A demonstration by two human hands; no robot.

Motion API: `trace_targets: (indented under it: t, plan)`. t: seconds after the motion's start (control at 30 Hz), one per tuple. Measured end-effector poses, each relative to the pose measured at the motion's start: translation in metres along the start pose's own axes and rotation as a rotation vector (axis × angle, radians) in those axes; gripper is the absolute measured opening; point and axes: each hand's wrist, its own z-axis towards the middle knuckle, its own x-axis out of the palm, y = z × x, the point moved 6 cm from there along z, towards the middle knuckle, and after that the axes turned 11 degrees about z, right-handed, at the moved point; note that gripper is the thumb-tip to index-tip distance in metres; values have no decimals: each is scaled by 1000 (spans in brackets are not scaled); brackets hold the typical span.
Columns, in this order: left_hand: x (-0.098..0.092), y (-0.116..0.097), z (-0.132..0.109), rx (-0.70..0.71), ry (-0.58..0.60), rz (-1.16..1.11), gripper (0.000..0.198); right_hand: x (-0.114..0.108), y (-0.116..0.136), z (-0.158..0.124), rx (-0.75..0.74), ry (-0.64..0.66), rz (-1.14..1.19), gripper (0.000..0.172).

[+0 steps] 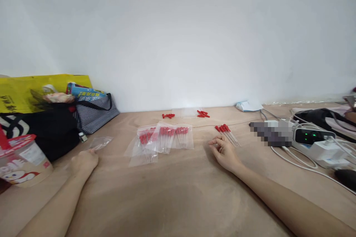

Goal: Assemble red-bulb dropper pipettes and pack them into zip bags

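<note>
My left hand (85,162) rests closed on the brown table (167,200), its fingertips at the edge of a clear plastic bag (101,142); whether they pinch it is hard to make out. My right hand (224,152) has its fingers apart and holds nothing, just in front of several red-topped droppers (226,130). Between the hands lie overlapping clear bags (167,137) with red-topped droppers inside. Near the wall are two small groups of loose red bulbs (168,116), the other group (203,113) being farther right, with clear tubes between them.
A paper cup (25,161), a black bag (52,129), a striped bag (96,113) and a small bottle (82,137) stand at the left. At the right are white cables, chargers (326,152) and a white packet (248,106).
</note>
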Motion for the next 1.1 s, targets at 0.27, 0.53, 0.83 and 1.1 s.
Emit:
trace_targets:
  t: [0.27,0.53,0.83,1.1]
  plan:
    - [-46,-122,-63,356,-65,-177,34,-1,1,3,-18,-3,-85,15]
    - [-38,-251,-193,1157,264,-392,39,-5,-2,6,33,9,-278,18]
    - [-45,-236,-180,1173,385,-520,37,-59,-40,37,412,-116,-683,34]
    - [-46,-235,-180,1194,453,-519,38,-80,-88,59,682,1,-635,44]
